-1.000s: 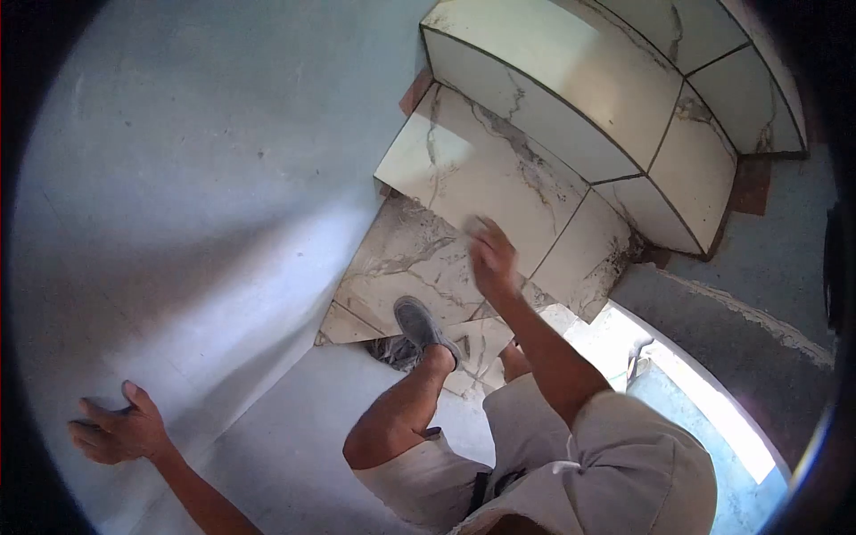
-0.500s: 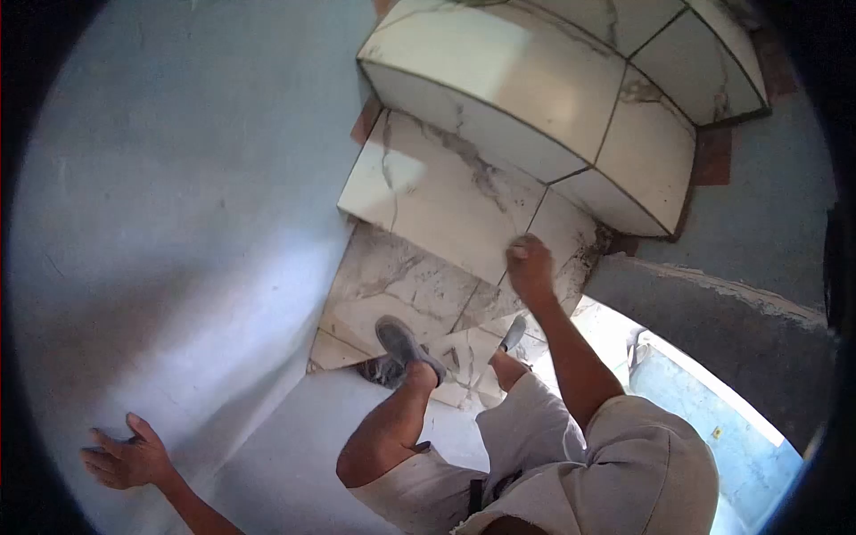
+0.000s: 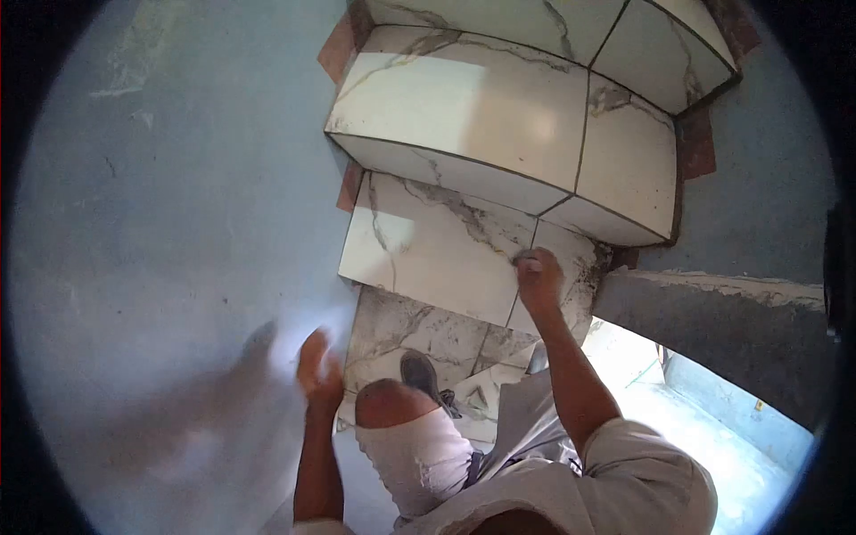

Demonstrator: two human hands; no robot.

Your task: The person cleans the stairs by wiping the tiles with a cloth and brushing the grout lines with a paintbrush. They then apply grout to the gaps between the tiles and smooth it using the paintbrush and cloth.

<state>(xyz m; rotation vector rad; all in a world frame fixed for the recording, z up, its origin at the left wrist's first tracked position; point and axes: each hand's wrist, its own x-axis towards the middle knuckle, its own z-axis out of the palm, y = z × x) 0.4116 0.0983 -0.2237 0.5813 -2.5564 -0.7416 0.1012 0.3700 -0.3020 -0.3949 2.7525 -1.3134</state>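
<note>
My right hand is closed in front of the tiled step, over the joint between two marble-patterned tiles. A small greyish thing shows at its fingertips, but I cannot tell what it is. Dark dirt specks the tile just right of that hand. Beside the blue-grey wall, my left hand is raised with its fingers stretched up, somewhat blurred, and nothing shows in it. Its shadow falls on the wall.
More tiled steps curve upward above. A rough-edged grey ledge juts in at the right, with a bright blue lower area beneath it. My shoe rests on a lower step.
My left hand has swung right and up along the wall. My left knee has come up and forward, and the view has shifted. The right hand stays closed near the same tile joint.
</note>
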